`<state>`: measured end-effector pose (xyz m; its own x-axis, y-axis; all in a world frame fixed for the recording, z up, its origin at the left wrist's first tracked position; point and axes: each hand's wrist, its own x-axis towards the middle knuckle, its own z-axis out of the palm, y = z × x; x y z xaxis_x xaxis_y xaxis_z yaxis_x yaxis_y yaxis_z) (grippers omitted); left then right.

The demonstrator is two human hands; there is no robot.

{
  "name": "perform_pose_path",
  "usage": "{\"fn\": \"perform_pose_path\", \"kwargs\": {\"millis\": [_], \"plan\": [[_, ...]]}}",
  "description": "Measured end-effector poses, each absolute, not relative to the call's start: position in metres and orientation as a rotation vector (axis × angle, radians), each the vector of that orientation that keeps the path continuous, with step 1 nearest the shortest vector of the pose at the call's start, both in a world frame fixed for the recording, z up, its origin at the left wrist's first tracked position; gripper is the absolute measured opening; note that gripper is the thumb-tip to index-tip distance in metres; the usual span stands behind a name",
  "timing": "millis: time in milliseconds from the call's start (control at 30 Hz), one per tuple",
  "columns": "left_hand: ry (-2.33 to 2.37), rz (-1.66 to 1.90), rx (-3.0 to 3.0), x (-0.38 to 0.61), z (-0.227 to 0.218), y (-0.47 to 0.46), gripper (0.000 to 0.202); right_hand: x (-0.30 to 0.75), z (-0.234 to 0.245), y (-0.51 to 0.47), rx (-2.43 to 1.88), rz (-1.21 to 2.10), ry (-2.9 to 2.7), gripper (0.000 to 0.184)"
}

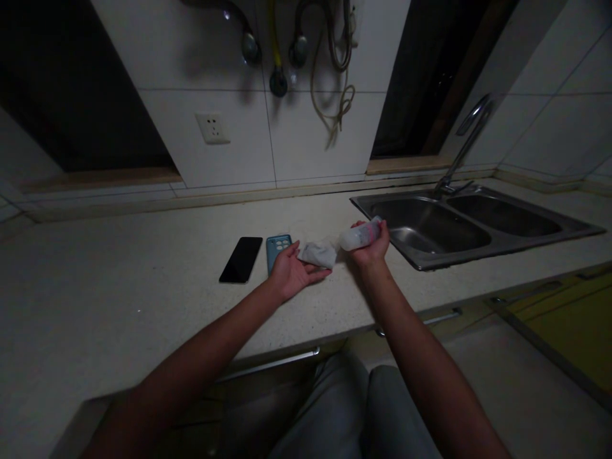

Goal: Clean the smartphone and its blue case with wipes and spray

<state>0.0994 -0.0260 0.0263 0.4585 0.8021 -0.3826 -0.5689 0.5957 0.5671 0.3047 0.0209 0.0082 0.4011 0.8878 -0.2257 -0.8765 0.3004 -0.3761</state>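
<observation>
My left hand [292,275] is palm up over the counter, its fingers closed around the lower side of a crumpled white tissue [319,254]. In my right hand [371,250] a translucent bottle [359,236] with pink marking lies tilted, one end pointing at the tissue. The fingers wrap round the bottle from beneath. Just behind my left hand is a blue phone case [273,247] with round camera holes, partly covered by that hand. A dark smartphone [241,260] lies flat to the left of the case.
A double steel sink [421,260] with a chrome faucet [466,143] is set in the counter [167,299] on the right. A wall socket [212,128], pipe valves and a hanging cord [329,118] are on the tiled wall. Drawer handles [272,364] run below the counter's front edge.
</observation>
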Motion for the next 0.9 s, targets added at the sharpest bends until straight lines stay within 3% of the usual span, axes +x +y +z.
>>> {"fn": "perform_pose_path", "kwargs": {"millis": [200, 400, 767, 900], "plan": [[0.738, 0.92, 0.548, 0.101, 0.018, -0.025, 0.017, 0.305, 0.01, 0.019, -0.478, 1.168, -0.024, 0.037], [0.734, 1.027, 1.03, 0.103, 0.021, -0.031, 0.026, 0.306, 0.005, 0.022, -0.45, 1.159, -0.052, 0.035], [0.849, 1.0, 1.21, 0.091, 0.028, -0.021, 0.024, 0.307, 0.005, 0.023, -0.476, 1.17, -0.031, 0.038], [0.855, 1.038, 1.647, 0.085, 0.032, -0.018, 0.016, 0.308, 0.005, 0.023, -0.463, 1.166, -0.053, 0.034]]}}
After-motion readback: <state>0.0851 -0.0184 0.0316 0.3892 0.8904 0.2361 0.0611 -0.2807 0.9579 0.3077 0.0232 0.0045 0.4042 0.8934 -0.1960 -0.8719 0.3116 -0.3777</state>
